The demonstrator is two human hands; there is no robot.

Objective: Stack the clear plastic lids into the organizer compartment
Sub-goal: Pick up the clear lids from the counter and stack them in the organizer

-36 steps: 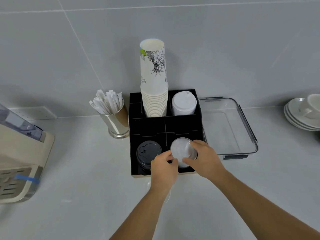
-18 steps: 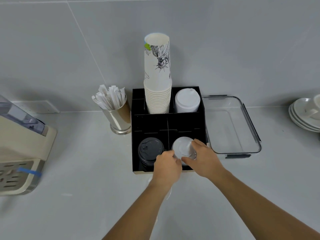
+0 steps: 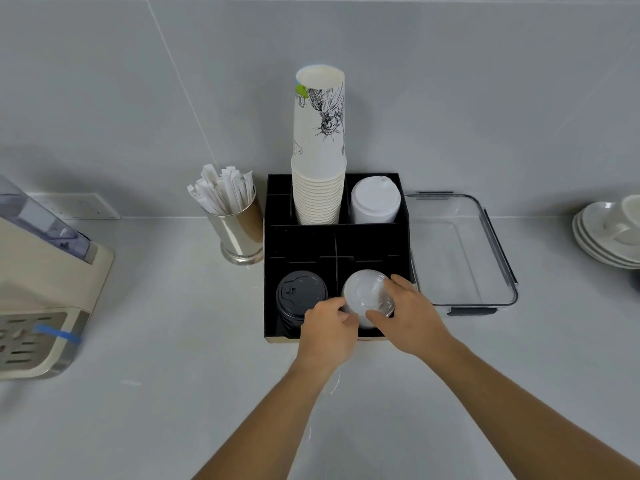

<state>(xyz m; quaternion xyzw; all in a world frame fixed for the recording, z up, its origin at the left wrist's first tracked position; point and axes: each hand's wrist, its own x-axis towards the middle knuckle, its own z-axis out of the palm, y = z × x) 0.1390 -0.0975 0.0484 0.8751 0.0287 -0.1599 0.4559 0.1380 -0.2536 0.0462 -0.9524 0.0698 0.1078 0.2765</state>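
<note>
Both hands have crept a little further over the organizer [image 3: 273, 258] since half a second ago, and the clear lids [image 3: 367, 295] sit slightly lower in its front right compartment. I see my left hand [image 3: 329, 332] with fingertips pressed to the stack's left edge, and my right hand [image 3: 412, 320] wrapped round the right side — thumb at the front, fingers behind. Each grip is closed on the lids, pinching them between the two hands.

Black lids [image 3: 300, 294] fill the front left compartment, just beside the clear ones. At the back stands a tall stack of paper cups [image 3: 319, 161], with white lids [image 3: 375, 200] to its right. Left of the organizer, a metal cup of wrapped sticks [image 3: 235, 216] rests on the surface [image 3: 173, 393]; a clear tray [image 3: 498, 258] lies just to the right. Plates [image 3: 606, 237] sit far right, and a beige machine [image 3: 41, 306] far left.
</note>
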